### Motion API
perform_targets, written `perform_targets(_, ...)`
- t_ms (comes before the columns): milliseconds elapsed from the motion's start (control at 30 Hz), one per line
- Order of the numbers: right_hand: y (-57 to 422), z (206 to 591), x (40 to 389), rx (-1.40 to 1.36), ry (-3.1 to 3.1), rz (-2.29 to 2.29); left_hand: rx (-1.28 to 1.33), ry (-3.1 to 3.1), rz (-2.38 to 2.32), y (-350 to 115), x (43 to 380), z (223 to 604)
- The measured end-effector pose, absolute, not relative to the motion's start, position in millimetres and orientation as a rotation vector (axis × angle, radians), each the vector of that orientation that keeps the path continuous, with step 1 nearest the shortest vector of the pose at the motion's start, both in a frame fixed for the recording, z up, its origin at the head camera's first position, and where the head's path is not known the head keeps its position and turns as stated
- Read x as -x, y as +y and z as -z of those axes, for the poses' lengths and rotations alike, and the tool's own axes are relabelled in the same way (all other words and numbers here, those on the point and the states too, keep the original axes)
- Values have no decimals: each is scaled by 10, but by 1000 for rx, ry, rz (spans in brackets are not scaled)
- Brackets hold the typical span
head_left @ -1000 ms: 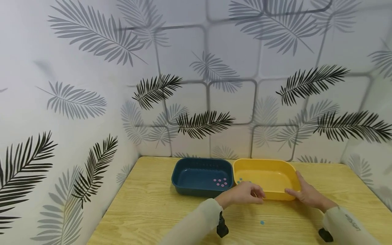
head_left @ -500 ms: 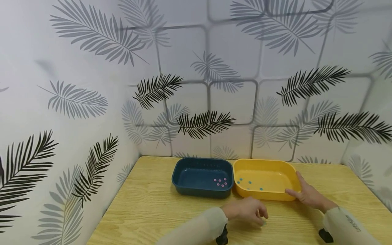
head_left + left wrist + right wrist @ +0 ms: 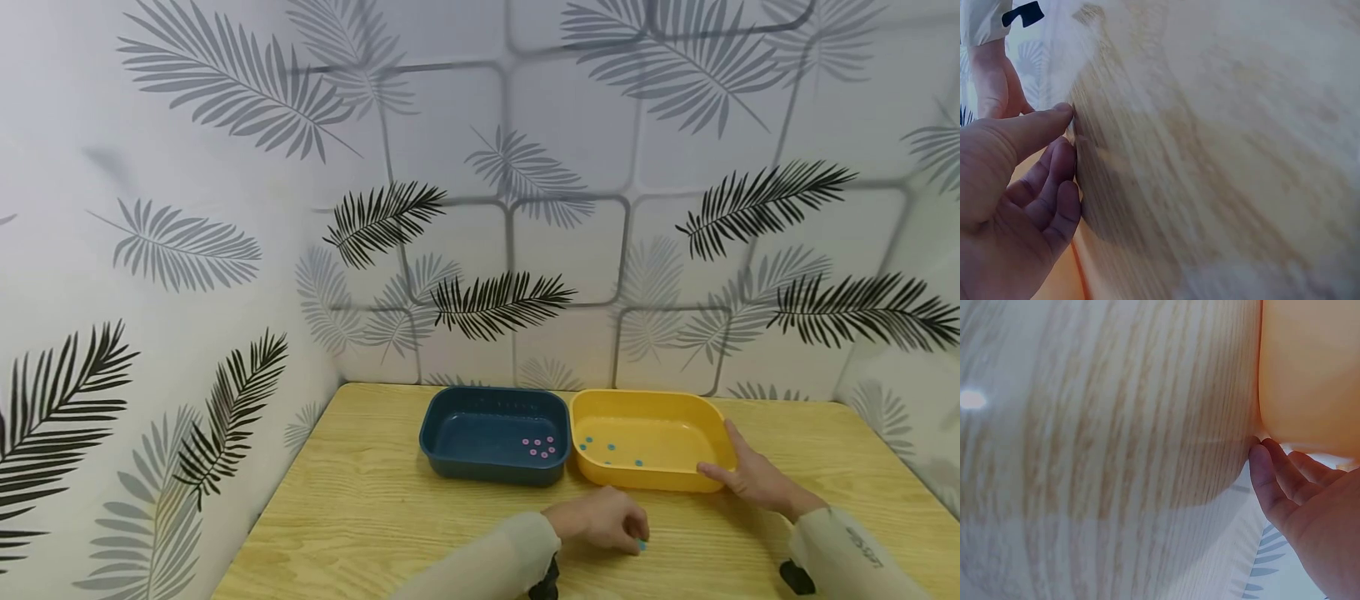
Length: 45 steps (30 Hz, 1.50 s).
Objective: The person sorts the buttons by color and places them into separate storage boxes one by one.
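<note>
My left hand (image 3: 604, 518) is low over the table in front of the yellow tray, fingers bent down. A small flat blue disc (image 3: 642, 545) shows right at its fingertips. In the left wrist view, the thumb (image 3: 1041, 128) and the other fingers meet the wood surface, and the disc is hidden; I cannot tell whether they pinch it. My right hand (image 3: 757, 477) holds the yellow tray (image 3: 630, 478) at its right front corner, thumb on the front wall and fingers along the end. Several small blue discs (image 3: 611, 447) lie inside this tray's left part.
A dark blue tray (image 3: 487, 469) stands against the yellow one's left side. Several small pink discs (image 3: 537, 442) lie in its right part. Both trays sit near the back of the wooden table (image 3: 360, 517), before a leaf-patterned wall (image 3: 570, 250).
My left hand has come away from over the yellow tray's front left, down toward me to the blue disc on the table, uncovering the discs in the tray. The right hand has stayed put.
</note>
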State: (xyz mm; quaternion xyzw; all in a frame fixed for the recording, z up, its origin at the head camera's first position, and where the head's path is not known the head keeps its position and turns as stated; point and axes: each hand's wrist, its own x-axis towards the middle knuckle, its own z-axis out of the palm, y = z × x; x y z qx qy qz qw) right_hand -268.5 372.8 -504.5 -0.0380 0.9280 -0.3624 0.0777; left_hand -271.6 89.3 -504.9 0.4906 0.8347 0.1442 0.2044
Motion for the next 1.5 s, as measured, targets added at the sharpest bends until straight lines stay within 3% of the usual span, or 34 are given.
perform_targets(933,3729,5054,2690,132,2788,1096,-1413,2337,-304,936,2715,5062)
perform_targets(1500,3723,5039,2685,134,2774,1106,-1310,2361,-347,785,2732,5023)
